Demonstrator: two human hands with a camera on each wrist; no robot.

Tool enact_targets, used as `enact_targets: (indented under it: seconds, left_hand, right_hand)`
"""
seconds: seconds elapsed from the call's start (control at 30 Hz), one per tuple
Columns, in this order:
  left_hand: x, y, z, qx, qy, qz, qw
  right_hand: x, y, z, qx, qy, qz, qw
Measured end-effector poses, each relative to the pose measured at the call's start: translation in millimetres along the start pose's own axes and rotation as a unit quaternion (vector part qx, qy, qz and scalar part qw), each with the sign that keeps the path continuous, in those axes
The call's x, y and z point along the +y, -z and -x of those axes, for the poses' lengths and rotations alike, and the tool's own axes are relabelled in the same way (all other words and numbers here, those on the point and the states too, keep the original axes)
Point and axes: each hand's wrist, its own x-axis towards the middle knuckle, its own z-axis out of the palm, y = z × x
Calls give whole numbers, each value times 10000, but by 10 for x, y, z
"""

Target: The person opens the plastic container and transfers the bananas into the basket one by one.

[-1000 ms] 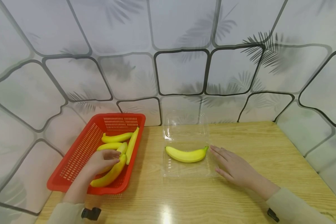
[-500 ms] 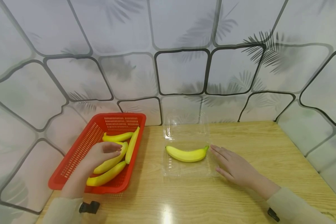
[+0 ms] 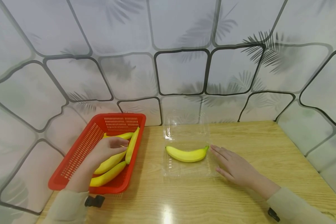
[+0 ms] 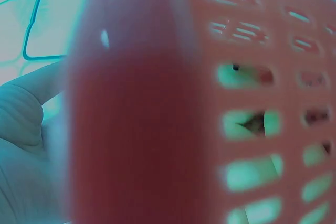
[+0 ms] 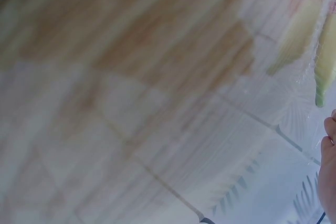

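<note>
A red plastic basket point(image 3: 112, 189) on the left holds several yellow bananas point(image 3: 110, 175). Over them is my left hand point(image 3: 106, 151), its thumb and fingers loosely bent with a gap between. The hand hides part of the bananas beneath. In the left wrist view, the basket's wall point(image 4: 142, 129) fills most of the picture, beside the left hand point(image 4: 21, 129). At mid-table, a single banana point(image 3: 186, 154) lies in a clear plastic clamshell box point(image 3: 173, 171) with its lid raised. My right hand point(image 3: 236, 169), fingers straight, rests at the box's right edge, fingertips close to the banana's green stem.
The wooden table point(image 3: 212, 202) meets a patterned wall point(image 3: 182, 74) at the back and on the right. The raised box lid point(image 3: 186, 126) stands near the back wall. One banana point(image 3: 133, 146) leans along the basket's right side.
My left hand has moved a little farther back and right over the basket. The front bananas in the basket have shifted and settled lower. My right hand and the boxed banana stay put.
</note>
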Motion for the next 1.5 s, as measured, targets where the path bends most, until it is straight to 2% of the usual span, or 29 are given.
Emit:
enact_targets:
  seconds: [0.37, 0.7, 0.87, 1.2, 1.5]
  left_hand:
    - [212, -166, -88, -112, -5, -53, 9999]
    - [389, -404, -108, -227, -265, -71, 9994]
    - [501, -516, -144, -291, -476, -212, 9982]
    - [629, -767, -276, -481, -948, -148, 9942]
    - [731, -899, -397, -566, -1245, -49, 9906]
  right_hand:
    - [9, 11, 16, 28, 31, 0, 10000]
    - [8, 15, 14, 80, 107, -10, 9999]
    - [7, -10, 15, 67, 127, -22, 9999]
    - [-2, -11, 9, 143, 200, 20, 9997]
    - [7, -3, 11, 35, 77, -1, 10000]
